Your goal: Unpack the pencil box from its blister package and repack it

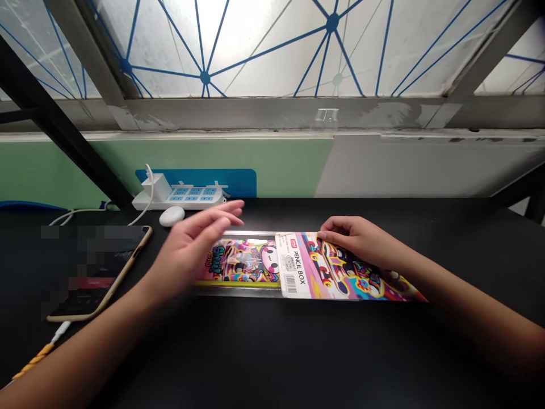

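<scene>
L hand (191, 244) open, released, fingers spread, hovering over left part of pencil box (251, 264) and hiding some of its print. R hand (360, 241) on box's far edge, fingers curled; can't tell if it's gripping. Box lies flat on black desk (272, 352), barcode sleeve (293, 267) around its middle, right end partly under R wrist. Phone (97, 272), pixelated, just left of L hand. White power strip (179, 196) and white oval object (171, 216) beyond box, near L fingers.
</scene>
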